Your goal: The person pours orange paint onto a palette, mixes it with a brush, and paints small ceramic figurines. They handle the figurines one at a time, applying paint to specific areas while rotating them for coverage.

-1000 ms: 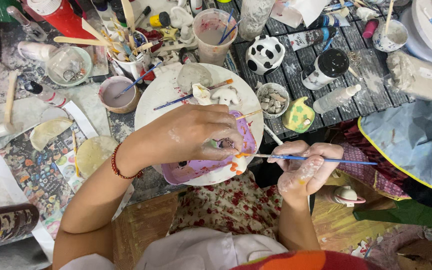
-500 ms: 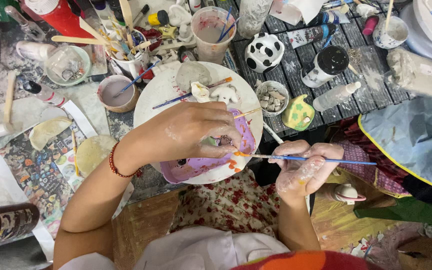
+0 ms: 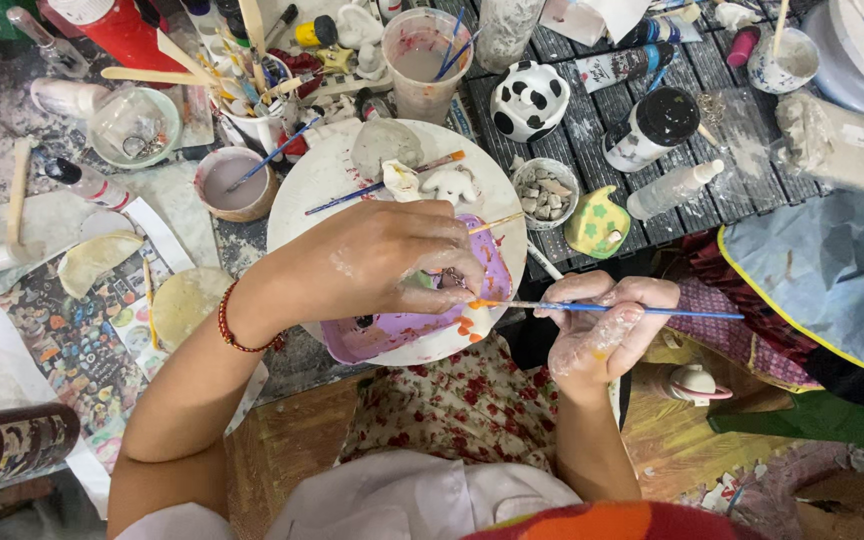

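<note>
Two hands meet over a round white plate (image 3: 302,190) smeared with purple paint. Left hand (image 3: 382,265) curls down, pinching a small pale clay figure (image 3: 474,318) at the plate's near edge. Right hand (image 3: 602,320) sits just beside it, closed around a thin blue brush (image 3: 652,312) lying level, orange tip touching the figure. Both hands look chalky.
</note>
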